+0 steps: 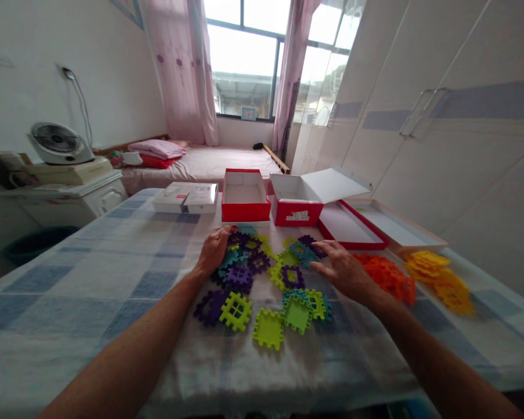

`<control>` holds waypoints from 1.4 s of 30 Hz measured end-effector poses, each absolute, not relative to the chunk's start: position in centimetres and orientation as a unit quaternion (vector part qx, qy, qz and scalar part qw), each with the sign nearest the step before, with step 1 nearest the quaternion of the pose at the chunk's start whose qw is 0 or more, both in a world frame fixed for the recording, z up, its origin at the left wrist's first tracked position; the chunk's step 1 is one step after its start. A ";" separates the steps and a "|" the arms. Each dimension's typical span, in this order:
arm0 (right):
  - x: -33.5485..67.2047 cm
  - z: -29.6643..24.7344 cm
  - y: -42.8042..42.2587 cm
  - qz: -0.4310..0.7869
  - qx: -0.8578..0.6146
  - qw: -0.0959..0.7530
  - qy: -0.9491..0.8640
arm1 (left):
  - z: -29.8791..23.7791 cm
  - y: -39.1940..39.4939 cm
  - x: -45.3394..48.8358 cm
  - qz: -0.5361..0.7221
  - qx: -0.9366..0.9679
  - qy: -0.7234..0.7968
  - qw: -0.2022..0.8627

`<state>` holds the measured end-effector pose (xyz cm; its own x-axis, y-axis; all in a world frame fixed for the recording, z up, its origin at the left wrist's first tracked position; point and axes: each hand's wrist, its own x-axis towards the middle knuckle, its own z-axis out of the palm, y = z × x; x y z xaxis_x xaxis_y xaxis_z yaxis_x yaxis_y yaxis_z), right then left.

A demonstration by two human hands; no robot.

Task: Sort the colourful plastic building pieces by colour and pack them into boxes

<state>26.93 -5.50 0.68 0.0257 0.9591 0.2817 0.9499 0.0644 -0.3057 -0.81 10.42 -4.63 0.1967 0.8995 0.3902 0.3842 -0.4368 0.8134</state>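
Note:
A loose heap of flat, notched plastic building tiles lies in front of me, among them purple tiles (239,274), lime green tiles (269,329) and teal tiles (303,254). My left hand (215,251) rests along the heap's left edge, its fingers stretched forward and partly hidden against the tiles. A small red bit shows at its fingertips, too small to name. On the other side, my right hand (344,269) hovers with thumb and fingers apart, beside a purple tile (312,244). Nothing is visible in its grasp.
Orange-red tiles (386,278) and yellow tiles (441,282) are piled at the right. Behind stand a red open box (245,210), a second red box (294,214) with its lid up, shallow lids (353,241) and a white box (186,198). A checked cloth (126,273) covers the table.

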 end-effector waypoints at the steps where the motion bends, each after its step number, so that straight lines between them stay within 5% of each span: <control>1: 26.7 0.4 -4.5 0.009 -0.701 0.180 -0.690 | -4.7 10.5 -0.8 0.459 0.709 0.448 0.294; 6: 25.7 -0.3 -0.6 -0.006 -0.795 0.045 -0.605 | -5.0 11.1 -1.2 0.528 0.631 0.452 0.344; 10: 25.3 -0.7 0.2 -0.003 -0.808 0.028 -0.588 | -5.2 11.4 -1.4 0.554 0.577 0.470 0.374; 26: 25.3 -2.7 0.2 0.040 -0.647 0.318 -0.691 | -2.4 8.2 0.6 0.466 0.522 0.291 0.652; 36: 25.5 -2.2 0.1 0.078 -0.643 0.405 -0.645 | -4.4 10.5 -0.9 0.544 0.559 0.446 0.439; 42: 26.2 -2.5 0.3 0.167 -0.639 0.483 -0.575 | -4.1 8.6 0.4 0.414 0.662 0.363 0.509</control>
